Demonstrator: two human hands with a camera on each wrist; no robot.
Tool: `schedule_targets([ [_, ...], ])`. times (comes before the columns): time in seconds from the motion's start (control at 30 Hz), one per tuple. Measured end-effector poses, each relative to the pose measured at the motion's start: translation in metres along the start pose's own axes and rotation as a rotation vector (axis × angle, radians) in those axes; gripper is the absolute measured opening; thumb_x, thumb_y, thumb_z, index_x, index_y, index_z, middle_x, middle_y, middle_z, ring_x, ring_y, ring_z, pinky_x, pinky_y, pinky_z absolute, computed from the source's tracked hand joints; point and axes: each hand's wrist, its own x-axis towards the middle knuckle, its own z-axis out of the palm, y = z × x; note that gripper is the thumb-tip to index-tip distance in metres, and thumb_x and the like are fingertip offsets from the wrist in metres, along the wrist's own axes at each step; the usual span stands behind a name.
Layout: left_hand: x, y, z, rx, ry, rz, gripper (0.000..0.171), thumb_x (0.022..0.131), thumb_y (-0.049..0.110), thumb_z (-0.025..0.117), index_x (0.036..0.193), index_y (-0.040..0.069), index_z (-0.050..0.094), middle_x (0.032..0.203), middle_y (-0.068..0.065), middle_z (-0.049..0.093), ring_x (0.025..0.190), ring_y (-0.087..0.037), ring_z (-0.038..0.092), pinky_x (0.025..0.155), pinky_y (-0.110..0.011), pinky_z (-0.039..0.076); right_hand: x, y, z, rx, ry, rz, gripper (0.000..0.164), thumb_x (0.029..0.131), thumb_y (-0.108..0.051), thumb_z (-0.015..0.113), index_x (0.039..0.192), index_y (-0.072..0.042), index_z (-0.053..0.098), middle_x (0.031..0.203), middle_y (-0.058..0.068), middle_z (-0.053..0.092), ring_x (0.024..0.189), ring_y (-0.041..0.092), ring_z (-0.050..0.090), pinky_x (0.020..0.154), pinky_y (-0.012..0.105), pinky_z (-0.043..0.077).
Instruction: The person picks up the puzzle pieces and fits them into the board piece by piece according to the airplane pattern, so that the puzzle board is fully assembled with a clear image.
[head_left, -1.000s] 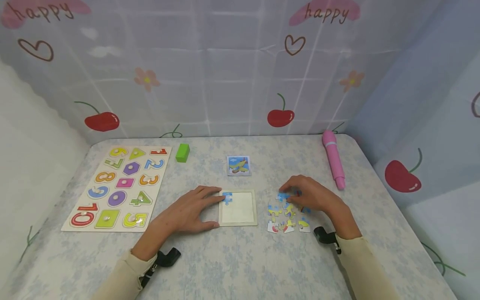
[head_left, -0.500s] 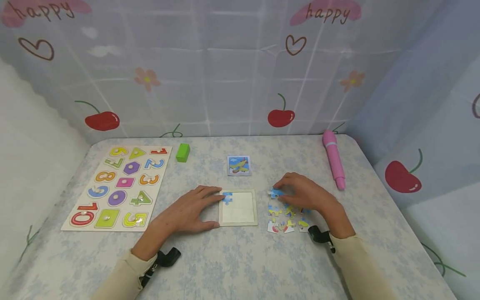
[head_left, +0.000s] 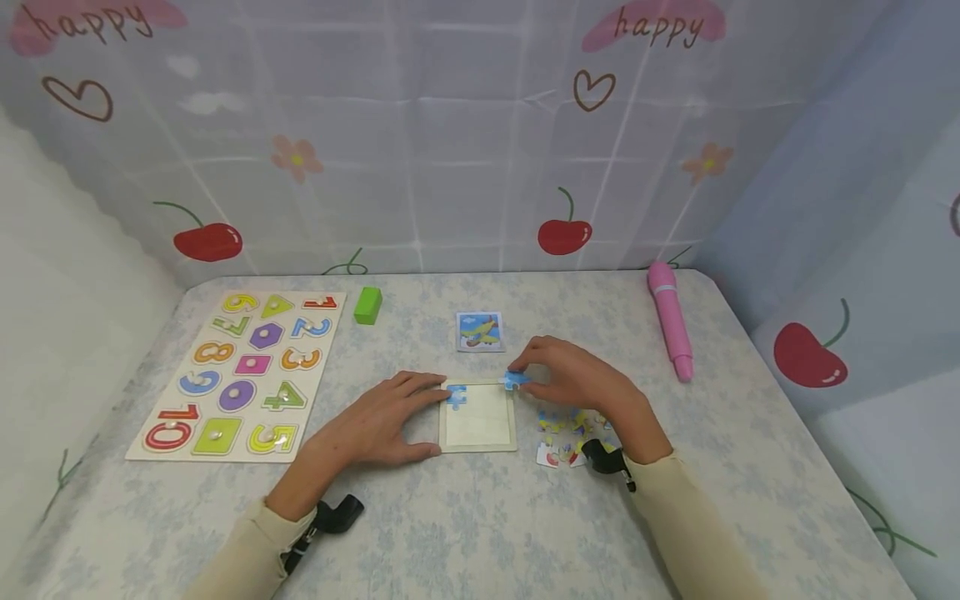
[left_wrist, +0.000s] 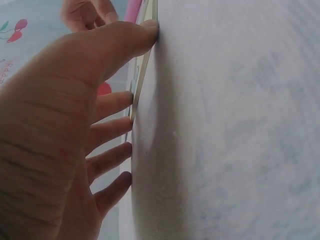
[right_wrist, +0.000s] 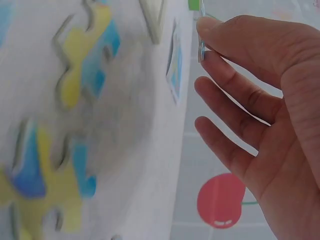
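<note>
A blue jigsaw piece (head_left: 515,381) is pinched between thumb and forefinger of my right hand (head_left: 581,383), over the upper right corner of a shallow puzzle tray (head_left: 477,452). In the right wrist view the held jigsaw piece (right_wrist: 201,50) shows edge-on. My left hand (head_left: 382,421) rests at the tray's left side, fingers spread, its thumb and fingertips touching the rim. One blue piece (head_left: 457,397) lies in the tray's upper left corner. Several loose jigsaw pieces (head_left: 558,454) lie right of the tray, partly hidden under my right wrist.
Behind the tray lies a small airplane picture card (head_left: 480,332). A green block (head_left: 367,306) and a number-and-shape board (head_left: 237,375) are at the left. A pink toy microphone (head_left: 671,321) lies at the back right. A printed curtain (head_left: 420,150) hangs behind the table.
My right hand has lifted the blue jigsaw piece from among the loose ones and carried it left to the tray's upper right corner. My left hand stays in place.
</note>
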Motion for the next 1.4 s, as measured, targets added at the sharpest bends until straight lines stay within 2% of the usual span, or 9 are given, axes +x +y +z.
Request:
schedule_targets([
  [0.43, 0.003, 0.001, -0.003, 0.006, 0.011, 0.014, 0.078, 0.091, 0.054, 0.082, 0.155, 0.016, 0.059, 0.164, -0.005, 0.049, 0.144, -0.029, 0.05, 0.113, -0.053, 0.048, 0.025, -0.017, 0.021, -0.04, -0.048, 0.01, 0.028, 0.099, -0.016, 0.079, 0.127, -0.012, 0.08, 0.124, 0.002, 0.07, 0.117, 0.021, 0.063, 0.1, 0.04, 0.057],
  [0.97, 0.0, -0.002, 0.002, -0.025, -0.012, -0.015, 0.079, 0.092, 0.058, 0.079, 0.156, 0.018, 0.058, 0.166, -0.002, 0.047, 0.148, -0.026, 0.047, 0.117, -0.051, 0.045, 0.034, -0.026, 0.041, -0.093, -0.034, -0.019, 0.027, 0.1, -0.018, 0.08, 0.126, -0.012, 0.08, 0.122, 0.002, 0.07, 0.118, 0.021, 0.064, 0.101, 0.038, 0.057],
  [1.4, 0.001, -0.002, 0.0, -0.018, 0.0, -0.01, 0.078, 0.092, 0.057, 0.079, 0.156, 0.018, 0.058, 0.165, -0.002, 0.048, 0.146, -0.026, 0.048, 0.115, -0.051, 0.047, 0.038, -0.03, 0.045, -0.108, -0.045, -0.051, 0.022, 0.1, -0.019, 0.079, 0.122, -0.015, 0.082, 0.123, 0.003, 0.069, 0.117, 0.022, 0.064, 0.097, 0.038, 0.058],
])
